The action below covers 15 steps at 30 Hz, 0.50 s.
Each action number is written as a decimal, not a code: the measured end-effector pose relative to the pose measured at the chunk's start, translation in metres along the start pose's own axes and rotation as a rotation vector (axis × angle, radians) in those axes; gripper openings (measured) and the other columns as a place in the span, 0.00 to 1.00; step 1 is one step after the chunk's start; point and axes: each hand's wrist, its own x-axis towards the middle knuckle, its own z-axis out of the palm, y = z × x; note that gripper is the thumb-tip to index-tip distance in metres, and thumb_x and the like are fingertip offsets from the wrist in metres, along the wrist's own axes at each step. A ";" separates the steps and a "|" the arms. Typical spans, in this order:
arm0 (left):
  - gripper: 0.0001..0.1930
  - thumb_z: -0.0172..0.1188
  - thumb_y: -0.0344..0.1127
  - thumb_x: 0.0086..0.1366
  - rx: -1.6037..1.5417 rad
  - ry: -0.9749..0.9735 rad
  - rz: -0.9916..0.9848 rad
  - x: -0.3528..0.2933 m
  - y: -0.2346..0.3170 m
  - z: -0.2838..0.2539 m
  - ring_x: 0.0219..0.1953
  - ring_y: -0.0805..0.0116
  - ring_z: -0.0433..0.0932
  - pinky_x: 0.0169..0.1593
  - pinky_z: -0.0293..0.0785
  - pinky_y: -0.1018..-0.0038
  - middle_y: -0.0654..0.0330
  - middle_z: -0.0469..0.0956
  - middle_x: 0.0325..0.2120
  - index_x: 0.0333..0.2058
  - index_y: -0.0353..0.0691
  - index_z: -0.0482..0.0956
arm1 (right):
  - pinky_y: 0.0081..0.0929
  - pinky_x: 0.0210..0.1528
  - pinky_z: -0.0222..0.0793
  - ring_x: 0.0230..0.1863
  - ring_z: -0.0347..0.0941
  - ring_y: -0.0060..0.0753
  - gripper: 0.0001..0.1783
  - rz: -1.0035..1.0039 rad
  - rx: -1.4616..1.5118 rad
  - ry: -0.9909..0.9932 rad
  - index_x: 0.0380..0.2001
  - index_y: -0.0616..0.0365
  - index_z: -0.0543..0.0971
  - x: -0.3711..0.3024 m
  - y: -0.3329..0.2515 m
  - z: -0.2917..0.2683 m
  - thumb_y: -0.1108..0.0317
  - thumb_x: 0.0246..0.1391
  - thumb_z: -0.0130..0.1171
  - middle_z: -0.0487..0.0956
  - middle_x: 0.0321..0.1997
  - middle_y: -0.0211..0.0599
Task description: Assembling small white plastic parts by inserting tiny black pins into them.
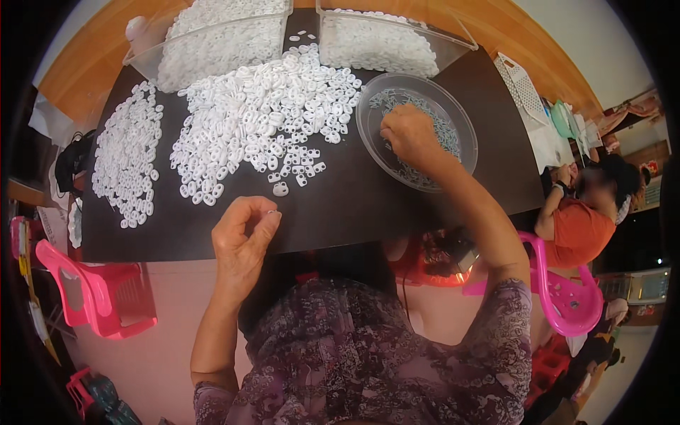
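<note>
My left hand (244, 230) is raised at the table's near edge, thumb and forefinger pinched together. A tiny pale bit shows at the fingertips, too small to name. Over a round clear plastic tray (365, 142) at the right, my right hand (409, 131) has its fingers curled down toward many small grey metal pins (445, 131); whatever is between them is hidden. A big heap of small white plastic pieces with two holes (248, 113) covers the middle. Several squarish white pieces (301, 166) and one rounded white piece (280, 189) lie nearer to my left hand.
Two clear bins (301, 18) (453, 35) full of white pieces stand at the far side. A second, flatter pile of white pieces (127, 156) lies at the left of the dark table (333, 219). Pink chairs (106, 297) flank it; a person in orange (584, 230) sits at the right.
</note>
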 end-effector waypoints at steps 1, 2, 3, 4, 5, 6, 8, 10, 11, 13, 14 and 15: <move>0.04 0.60 0.26 0.59 0.002 0.004 -0.003 -0.001 0.001 -0.001 0.24 0.79 0.67 0.28 0.64 0.82 0.66 0.72 0.24 0.32 0.34 0.76 | 0.41 0.35 0.66 0.34 0.70 0.44 0.05 -0.015 -0.011 -0.025 0.19 0.55 0.75 0.002 0.000 0.001 0.70 0.41 0.61 0.72 0.24 0.38; 0.04 0.59 0.27 0.60 -0.043 -0.030 -0.079 -0.002 0.002 -0.003 0.26 0.80 0.68 0.31 0.65 0.83 0.65 0.73 0.25 0.33 0.33 0.75 | 0.41 0.35 0.66 0.34 0.70 0.45 0.05 -0.031 -0.021 -0.050 0.19 0.56 0.74 0.003 0.000 0.002 0.70 0.42 0.60 0.73 0.25 0.38; 0.05 0.59 0.28 0.61 -0.088 -0.062 -0.157 -0.003 0.002 -0.004 0.28 0.81 0.70 0.33 0.66 0.85 0.65 0.74 0.27 0.34 0.33 0.75 | 0.41 0.35 0.66 0.34 0.70 0.45 0.05 -0.036 -0.015 -0.053 0.19 0.56 0.74 0.005 0.000 0.003 0.70 0.42 0.60 0.73 0.25 0.38; 0.05 0.59 0.28 0.61 -0.085 -0.054 -0.163 -0.003 0.003 -0.004 0.28 0.81 0.70 0.33 0.66 0.85 0.65 0.74 0.27 0.34 0.33 0.75 | 0.42 0.36 0.66 0.34 0.70 0.46 0.04 -0.063 -0.043 -0.078 0.20 0.57 0.73 0.008 0.000 0.003 0.71 0.43 0.59 0.73 0.25 0.39; 0.05 0.58 0.29 0.62 -0.159 -0.057 -0.198 -0.001 0.004 -0.002 0.28 0.81 0.71 0.32 0.66 0.84 0.64 0.75 0.27 0.34 0.33 0.75 | 0.43 0.36 0.65 0.34 0.70 0.47 0.04 -0.092 -0.071 -0.104 0.21 0.57 0.73 0.011 0.000 0.003 0.71 0.44 0.57 0.73 0.25 0.40; 0.06 0.58 0.30 0.62 -0.232 -0.058 -0.234 0.000 0.005 -0.001 0.27 0.80 0.73 0.31 0.67 0.84 0.62 0.77 0.28 0.35 0.33 0.75 | 0.43 0.36 0.65 0.34 0.70 0.47 0.04 -0.101 -0.060 -0.107 0.21 0.57 0.73 0.012 -0.001 0.004 0.71 0.44 0.57 0.73 0.25 0.40; 0.06 0.58 0.30 0.62 -0.316 -0.058 -0.262 0.000 0.004 0.000 0.27 0.80 0.73 0.30 0.67 0.85 0.62 0.77 0.28 0.35 0.34 0.75 | 0.46 0.36 0.64 0.33 0.69 0.50 0.03 -0.128 -0.043 -0.055 0.21 0.58 0.72 0.013 0.000 0.006 0.72 0.44 0.54 0.72 0.24 0.43; 0.07 0.58 0.30 0.62 -0.420 -0.056 -0.302 0.001 0.003 0.001 0.25 0.80 0.74 0.30 0.67 0.86 0.63 0.78 0.26 0.38 0.34 0.76 | 0.45 0.34 0.64 0.31 0.69 0.51 0.03 -0.108 -0.022 -0.036 0.22 0.59 0.71 0.012 -0.004 0.000 0.72 0.45 0.54 0.72 0.24 0.45; 0.07 0.58 0.30 0.62 -0.409 -0.032 -0.315 0.001 0.002 0.001 0.25 0.80 0.74 0.30 0.67 0.86 0.63 0.78 0.26 0.38 0.34 0.76 | 0.45 0.33 0.64 0.30 0.69 0.53 0.04 -0.077 -0.017 -0.015 0.22 0.59 0.71 0.012 -0.008 -0.005 0.72 0.45 0.54 0.72 0.23 0.46; 0.09 0.58 0.29 0.63 -0.450 -0.036 -0.263 0.000 -0.003 0.002 0.26 0.80 0.74 0.30 0.67 0.86 0.63 0.77 0.26 0.41 0.34 0.77 | 0.35 0.30 0.65 0.27 0.71 0.43 0.03 -0.051 0.077 0.052 0.23 0.60 0.72 0.010 -0.020 -0.021 0.73 0.46 0.56 0.73 0.22 0.43; 0.11 0.58 0.29 0.62 -0.490 -0.034 -0.251 0.000 -0.008 0.002 0.26 0.80 0.74 0.30 0.68 0.85 0.63 0.77 0.26 0.43 0.34 0.77 | 0.35 0.30 0.65 0.27 0.71 0.43 0.03 -0.066 0.097 0.045 0.23 0.60 0.72 0.011 -0.030 -0.027 0.73 0.46 0.56 0.73 0.22 0.43; 0.11 0.58 0.29 0.62 -0.483 -0.012 -0.259 -0.001 -0.010 0.001 0.26 0.80 0.74 0.30 0.68 0.85 0.63 0.77 0.26 0.43 0.34 0.77 | 0.29 0.30 0.65 0.26 0.70 0.34 0.03 0.084 0.211 0.036 0.25 0.59 0.73 0.010 -0.041 -0.032 0.74 0.46 0.57 0.73 0.23 0.39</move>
